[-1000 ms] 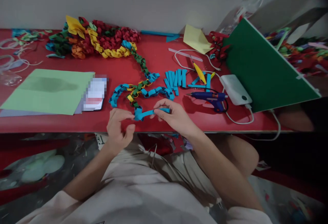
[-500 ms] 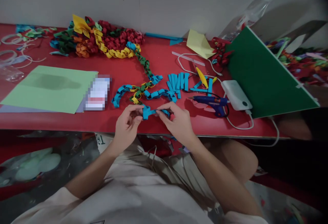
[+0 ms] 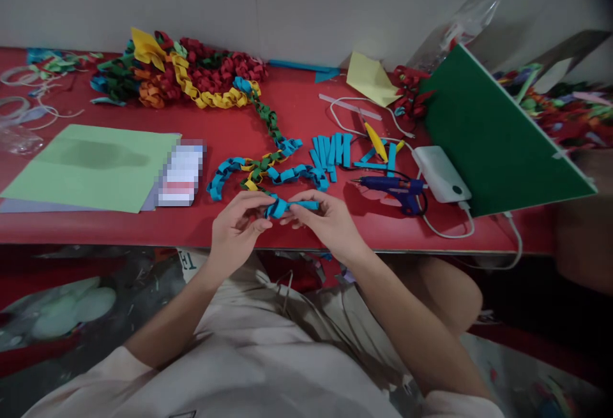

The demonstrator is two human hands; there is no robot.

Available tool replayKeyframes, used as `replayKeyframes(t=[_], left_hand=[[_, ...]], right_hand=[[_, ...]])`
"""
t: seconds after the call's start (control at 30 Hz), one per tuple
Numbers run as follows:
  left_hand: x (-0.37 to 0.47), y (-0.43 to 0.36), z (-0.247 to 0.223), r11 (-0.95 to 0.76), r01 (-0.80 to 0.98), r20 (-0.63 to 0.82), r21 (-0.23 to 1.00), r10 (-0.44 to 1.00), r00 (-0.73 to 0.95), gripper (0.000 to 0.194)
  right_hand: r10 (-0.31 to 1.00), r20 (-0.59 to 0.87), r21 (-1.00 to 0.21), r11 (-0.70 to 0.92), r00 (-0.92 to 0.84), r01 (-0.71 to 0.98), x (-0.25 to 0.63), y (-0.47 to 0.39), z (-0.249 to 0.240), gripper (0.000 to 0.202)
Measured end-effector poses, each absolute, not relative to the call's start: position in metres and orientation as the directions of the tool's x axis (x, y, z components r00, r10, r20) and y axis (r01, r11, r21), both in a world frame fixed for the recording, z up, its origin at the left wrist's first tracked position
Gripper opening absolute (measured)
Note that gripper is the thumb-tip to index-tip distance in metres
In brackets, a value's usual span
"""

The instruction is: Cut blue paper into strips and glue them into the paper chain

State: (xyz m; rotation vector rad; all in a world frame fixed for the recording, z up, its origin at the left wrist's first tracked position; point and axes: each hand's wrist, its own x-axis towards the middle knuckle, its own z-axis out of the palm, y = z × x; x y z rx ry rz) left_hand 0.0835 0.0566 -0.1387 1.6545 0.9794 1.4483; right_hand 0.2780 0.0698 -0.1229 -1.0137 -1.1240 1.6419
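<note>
At the near edge of the table, my left hand (image 3: 232, 230) is closed on a short piece of blue paper chain (image 3: 276, 209), thumb and fingers around its left side. My right hand (image 3: 332, 223) pinches a blue paper strip (image 3: 307, 205) against the right end of that chain. The fingers hide whether the strip passes through the last link. Just beyond lies a long paper chain (image 3: 272, 126) with blue, green and yellow links, its blue branch (image 3: 299, 174) close above my hands. Loose blue strips (image 3: 330, 151) are laid in a row to the right.
A blue glue gun (image 3: 390, 185), a white power bank (image 3: 440, 174) with cables and a yellow pen-like tool (image 3: 376, 142) lie at the right, before a leaning green board (image 3: 498, 137). Green paper sheets (image 3: 48, 169) and a phone (image 3: 181, 175) are at left; bunched chains (image 3: 191, 67) behind.
The blue chain piece has turned in my fingers. My right hand has come slightly closer to my left, and its strip now lies straighter, pointing right.
</note>
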Motion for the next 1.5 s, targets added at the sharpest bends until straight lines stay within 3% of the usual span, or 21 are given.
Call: replayKeyframes(t=[0.23, 0.33, 0.43, 0.6, 0.77, 1.0, 1.17, 1.2, 1.27, 1.3, 1.4, 1.5], left_hand=[[0.083, 0.055, -0.139, -0.493, 0.21, 0.502, 0.844, 0.865, 0.01, 0.016], [0.084, 0.056, -0.139, -0.454, 0.204, 0.474, 0.868, 0.879, -0.061, 0.019], [0.087, 0.058, -0.14, -0.448, 0.211, 0.462, 0.868, 0.886, -0.019, 0.027], [0.098, 0.062, -0.138, -0.486, 0.266, 0.507, 0.832, 0.862, -0.012, 0.037], [0.111, 0.066, -0.134, -0.367, 0.052, 0.369, 0.929, 0.908, -0.197, 0.031], [0.113, 0.065, -0.134, -0.348, 0.004, 0.348, 0.938, 0.937, -0.035, 0.021], [0.111, 0.085, -0.122, -0.28, 0.019, 0.278, 0.96, 0.958, 0.069, 0.02], [0.111, 0.092, -0.119, -0.25, 0.015, 0.248, 0.968, 0.966, 0.069, 0.023], [0.11, 0.107, -0.117, -0.215, -0.017, 0.215, 0.977, 0.974, 0.074, 0.031], [0.11, 0.115, -0.118, -0.216, -0.032, 0.218, 0.976, 0.972, 0.082, 0.034], [0.112, 0.133, -0.126, -0.301, -0.043, 0.304, 0.953, 0.948, 0.099, 0.036], [0.115, 0.14, -0.135, -0.439, -0.031, 0.44, 0.898, 0.892, 0.102, 0.03]], right_hand=[[0.949, -0.028, -0.986, -0.078, -0.314, -0.148, 0.28, 0.065, -0.118, 0.026], [0.975, 0.073, -0.993, 0.05, -0.212, -0.11, 0.281, 0.065, -0.115, 0.022], [0.98, 0.179, -0.983, 0.176, -0.081, -0.049, 0.279, 0.065, -0.116, 0.015], [0.939, 0.344, -0.936, 0.341, 0.018, 0.081, 0.272, 0.062, -0.125, 0.027], [0.862, 0.507, -0.832, 0.493, -0.011, 0.256, 0.272, 0.063, -0.125, 0.015], [0.735, 0.667, -0.641, 0.649, -0.121, 0.411, 0.279, 0.062, -0.125, 0.018], [0.745, 0.648, -0.588, 0.622, -0.159, 0.517, 0.303, 0.061, -0.104, 0.02], [0.757, 0.642, -0.585, 0.588, -0.124, 0.559, 0.317, 0.061, -0.096, 0.019], [0.718, 0.687, -0.6, 0.474, 0.113, 0.644, 0.355, 0.063, -0.079, 0.012], [0.719, 0.677, -0.582, 0.396, 0.154, 0.71, 0.378, 0.065, -0.074, 0.021], [0.818, 0.571, -0.381, 0.186, 0.072, 0.906, 0.447, 0.071, -0.076, 0.053], [0.881, 0.471, -0.251, 0.182, -0.044, 0.951, 0.488, 0.082, -0.103, 0.062]])
